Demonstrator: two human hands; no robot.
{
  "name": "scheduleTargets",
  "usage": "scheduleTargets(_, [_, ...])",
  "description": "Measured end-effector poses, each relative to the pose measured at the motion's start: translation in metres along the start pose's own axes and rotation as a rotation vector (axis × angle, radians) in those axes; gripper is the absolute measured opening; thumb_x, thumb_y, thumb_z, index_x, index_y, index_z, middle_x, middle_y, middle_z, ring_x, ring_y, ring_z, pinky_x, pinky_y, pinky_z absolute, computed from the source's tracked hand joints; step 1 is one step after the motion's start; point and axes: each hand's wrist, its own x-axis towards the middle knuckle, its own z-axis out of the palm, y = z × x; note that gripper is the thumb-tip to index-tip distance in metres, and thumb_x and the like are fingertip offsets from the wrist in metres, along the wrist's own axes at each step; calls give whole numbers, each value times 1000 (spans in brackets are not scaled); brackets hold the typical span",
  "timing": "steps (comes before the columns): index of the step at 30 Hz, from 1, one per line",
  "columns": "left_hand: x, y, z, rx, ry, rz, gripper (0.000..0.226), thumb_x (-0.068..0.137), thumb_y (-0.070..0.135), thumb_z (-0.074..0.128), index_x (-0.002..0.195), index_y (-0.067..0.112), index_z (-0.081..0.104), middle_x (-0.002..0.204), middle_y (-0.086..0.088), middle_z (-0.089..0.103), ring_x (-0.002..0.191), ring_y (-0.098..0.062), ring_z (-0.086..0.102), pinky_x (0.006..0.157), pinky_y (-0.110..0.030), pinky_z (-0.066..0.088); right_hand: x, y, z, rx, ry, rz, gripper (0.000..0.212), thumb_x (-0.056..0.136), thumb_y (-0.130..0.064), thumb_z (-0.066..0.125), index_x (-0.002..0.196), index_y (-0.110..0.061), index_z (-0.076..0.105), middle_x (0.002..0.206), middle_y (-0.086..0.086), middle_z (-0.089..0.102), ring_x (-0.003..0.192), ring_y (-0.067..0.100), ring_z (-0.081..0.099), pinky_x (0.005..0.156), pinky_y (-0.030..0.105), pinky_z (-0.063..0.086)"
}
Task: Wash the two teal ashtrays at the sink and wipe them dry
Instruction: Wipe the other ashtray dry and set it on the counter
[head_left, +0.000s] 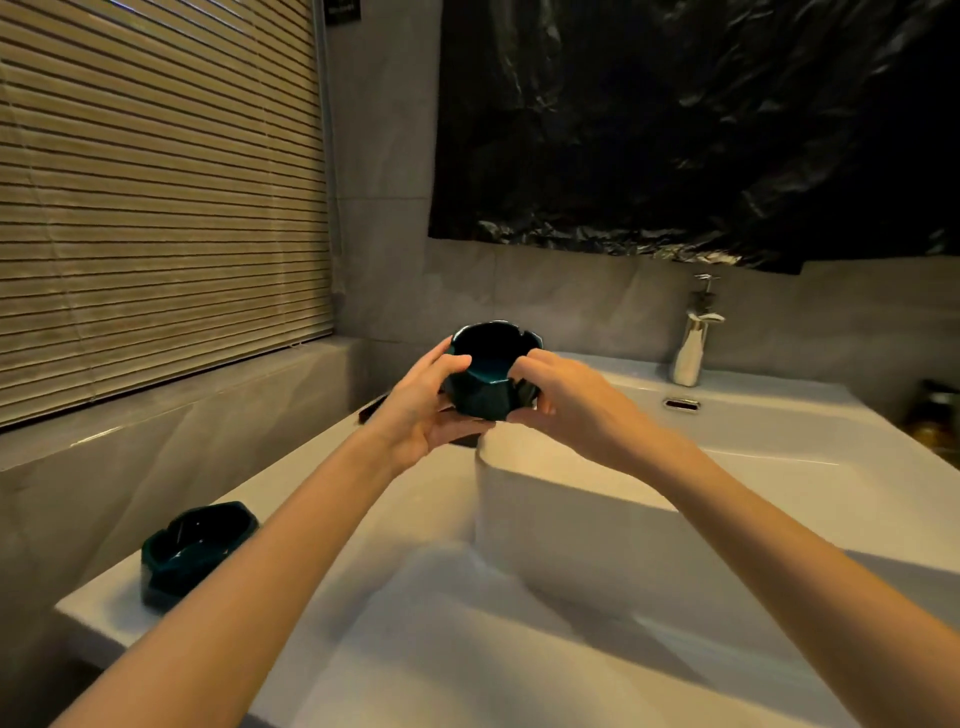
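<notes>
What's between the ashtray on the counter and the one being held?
Bare counter, with the left forearm reaching across above it toward the held ashtray. The head view shows this.

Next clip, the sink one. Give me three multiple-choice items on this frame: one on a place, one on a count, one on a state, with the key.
1. Where does the free ashtray stand?
A. under the faucet
B. on the window ledge
C. on the white counter, near its left edge

2. How many teal ashtrays show?
A. two
B. one
C. three

3. How is the raised ashtray held?
A. by the left hand alone
B. by both hands
C. by the right hand alone

Key:
1 C: the free ashtray sits on the counter, beside the left forearm.
2 A: one stands on the counter and one is held up.
3 B: the left hand and the right hand each grip a side of the raised ashtray.
</notes>
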Motion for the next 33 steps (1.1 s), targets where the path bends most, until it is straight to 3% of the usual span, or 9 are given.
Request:
scheduleTargets(4, [16,-13,43,18,-36,-5,37,92,20,54,127,33,54,122,-5,55,107,-29,60,65,-38,60,-30,35,-20,97,29,101,37,85,-19,70,118,-21,55,116,-10,48,90,12,55,77,28,51])
scheduleTargets(9, [34,-38,77,71,-138,10,40,89,14,61,119,40,55,134,-7,50,107,-38,60,68,-44,59,-70,68,-36,381,163,473,48,92,-27,59,136,-22,41,131,-5,39,88,12,63,67,22,57])
scheduleTargets(11, [40,-48,91,147,-190,22,46,88,14,63,123,43,53,136,-8,48,107,-39,60,73,-47,58,-82,83,-40,606,128,704,50,96,-30,53,141,-18,35,132,0,43,91,17,64,60,24,58])
scheduleTargets(13, [45,-57,104,227,-237,58,51,88,12,63,126,44,51,134,-8,49,107,-37,61,77,-48,58,-92,98,-42,865,23,843,47,98,-31,48,142,-15,38,132,6,52,95,21,65,64,27,59])
scheduleTargets(17, [54,-74,123,359,-368,178,62,85,3,65,128,44,51,130,-4,53,112,-31,58,79,-50,57,-110,123,-37,925,6,888,31,96,-7,49,128,-5,53,120,15,64,101,27,67,82,38,58])
scheduleTargets(21, [60,-88,138,525,-489,336,70,81,-2,65,134,41,47,128,6,56,114,-18,57,87,-37,56,-120,134,-30,896,118,928,37,88,12,48,117,-10,51,119,13,59,104,26,62,67,27,59])
scheduleTargets(24, [64,-98,146,675,-528,543,75,80,1,68,140,36,40,133,13,52,119,-7,51,96,-27,49,-122,141,-28,869,227,925,40,89,12,49,118,-15,46,120,13,57,107,25,59,65,25,58])
scheduleTargets(29, [66,-104,153,1053,-461,926,90,78,10,75,143,46,26,123,0,48,106,-11,51,95,-23,48,-124,142,-29,755,449,759,36,93,6,51,119,-18,43,105,-2,61,96,13,62,70,21,56])
scheduleTargets(33, [64,-100,152,1206,-434,1222,93,71,9,81,143,37,29,124,-9,50,104,-22,59,89,-19,45,-127,137,-31,638,581,628,41,93,5,52,120,-24,39,102,-16,56,96,10,60,73,17,54])
